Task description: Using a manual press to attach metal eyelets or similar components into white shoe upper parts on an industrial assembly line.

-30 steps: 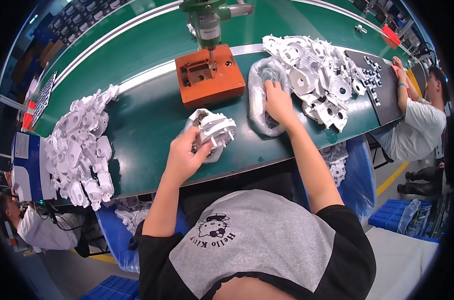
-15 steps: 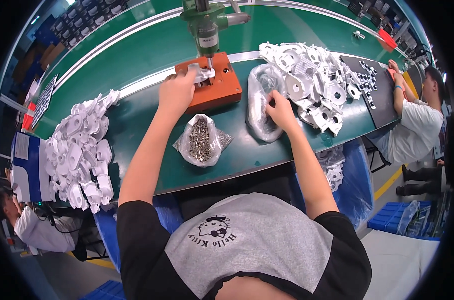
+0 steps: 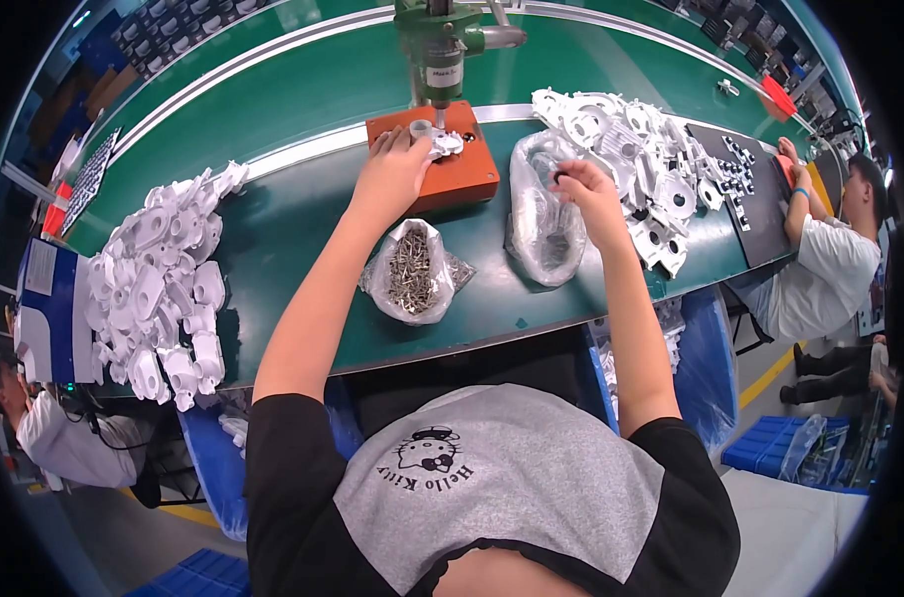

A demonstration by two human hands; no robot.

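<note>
My left hand (image 3: 394,171) is closed on a white plastic part (image 3: 446,145) that sits on the orange block (image 3: 460,181). The spindle of a green drill press (image 3: 443,75) stands right above this part. Over the far right side of a clear plastic bag (image 3: 543,239), my right hand (image 3: 595,199) pinches a small black piece (image 3: 559,177) at its fingertips. The bag's contents are hard to make out. Between my forearms, nearer to me, is an open white bag (image 3: 412,311) full of small metal screws or pins (image 3: 410,271).
White plastic parts lie heaped at the left (image 3: 159,284) and right (image 3: 631,149). A dark mat (image 3: 765,224) with small black-and-white pieces lies farther right, by a seated co-worker (image 3: 820,249). A blue-and-white box (image 3: 56,308) stands far left. Blue bins (image 3: 711,368) sit below the table edge.
My right hand has lifted up and away from inside the clear bag, with the small black piece now showing in its fingers. My left hand stays at the white part. The whole view has shifted slightly.
</note>
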